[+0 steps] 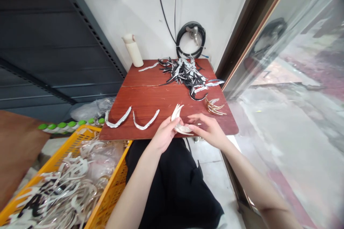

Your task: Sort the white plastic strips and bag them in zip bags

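My left hand [164,134] and my right hand [208,128] meet over the near edge of a small red-brown table [150,94]. Both are closed on a stack of pale curved strips [179,120], the left gripping its near end, the right pinching the other side. Two single white curved strips [118,120] [146,121] lie flat on the table to the left of my hands. A few gold-coloured curved strips [213,106] rest just beyond my right hand. A tangled heap of black and silver strips [188,73] fills the table's far right part.
A yellow crate [113,189] holding many pale strips and plastic bags stands at lower left. A white bottle [133,50] stands at the table's far left corner, and a coiled black cable [191,39] hangs on the wall. A glass panel [282,89] runs along the right.
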Demonstrator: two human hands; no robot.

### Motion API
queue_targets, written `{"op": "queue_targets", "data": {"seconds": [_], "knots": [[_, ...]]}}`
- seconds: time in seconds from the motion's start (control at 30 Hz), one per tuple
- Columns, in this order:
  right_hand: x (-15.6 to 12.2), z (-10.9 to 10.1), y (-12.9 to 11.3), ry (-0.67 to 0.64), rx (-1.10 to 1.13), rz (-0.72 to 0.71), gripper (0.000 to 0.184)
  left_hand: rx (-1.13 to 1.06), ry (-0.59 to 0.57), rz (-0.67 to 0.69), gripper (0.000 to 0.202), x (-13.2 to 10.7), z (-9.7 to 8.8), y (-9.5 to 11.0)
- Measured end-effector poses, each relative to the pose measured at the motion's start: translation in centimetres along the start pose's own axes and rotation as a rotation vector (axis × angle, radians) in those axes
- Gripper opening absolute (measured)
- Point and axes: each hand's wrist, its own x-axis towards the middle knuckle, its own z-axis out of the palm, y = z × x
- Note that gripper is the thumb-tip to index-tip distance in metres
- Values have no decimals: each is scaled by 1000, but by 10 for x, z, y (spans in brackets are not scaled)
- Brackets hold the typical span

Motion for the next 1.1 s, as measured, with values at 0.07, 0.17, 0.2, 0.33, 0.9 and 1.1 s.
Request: {"op": "queue_targets", "data": {"seconds": [0.07, 0.17, 0.2, 0.33, 0.9, 1.1], "knots": [[-1, -3, -3, -129, 106, 99, 29, 21, 1, -6, 18, -6, 0, 6], [-3, -1, -5, -260, 240, 177, 30, 40, 58, -25, 18, -14, 1, 10], [-5, 2, -6, -269, 286, 193, 30, 53, 71, -28, 21, -17, 1, 10], [-12, 14, -8, -232, 454, 259, 27, 137, 115, -28, 29, -27, -1, 11], [-32, 38, -21, -49, 400, 268, 19, 18, 253, -45, 28, -55, -2, -3], [-30, 41, -26, 118, 329, 269, 21, 71, 260, -18, 33, -52, 6, -7]]}}
